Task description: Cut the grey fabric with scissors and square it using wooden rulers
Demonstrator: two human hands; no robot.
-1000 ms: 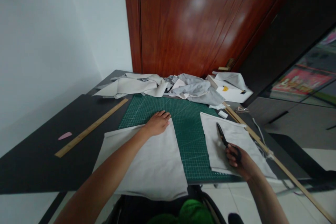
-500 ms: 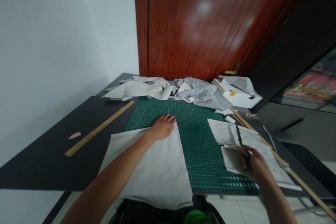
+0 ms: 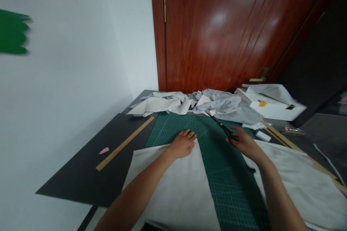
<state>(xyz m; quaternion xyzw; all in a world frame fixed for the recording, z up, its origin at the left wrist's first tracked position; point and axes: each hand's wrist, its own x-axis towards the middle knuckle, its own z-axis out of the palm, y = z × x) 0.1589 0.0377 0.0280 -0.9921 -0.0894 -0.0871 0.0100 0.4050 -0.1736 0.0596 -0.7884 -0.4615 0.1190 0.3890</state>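
My left hand [image 3: 183,144] lies flat on the upper right corner of a white cloth [image 3: 181,191], fingers stretched out on the fabric. That cloth covers the near left part of a green cutting mat [image 3: 227,184] and reaches toward my lap. Black scissors [image 3: 225,129] are in my right hand [image 3: 241,140], held over the mat with the blades pointing away and to the left. Below my right forearm, a second white cloth [image 3: 295,177] is spread at the right side of the mat.
Crumpled fabric scraps [image 3: 165,103] line the back of the black table [image 3: 100,184], beside a white box [image 3: 276,110]. A wooden ruler [image 3: 124,144] and a pink piece [image 3: 104,150] lie left. At right are wooden strips [image 3: 287,140] and a small white block [image 3: 262,136].
My right hand has carried the scissors away from the right-hand cloth, leftward and forward over the mat. My left hand stays on the cloth corner. The view has tilted up and turned left.
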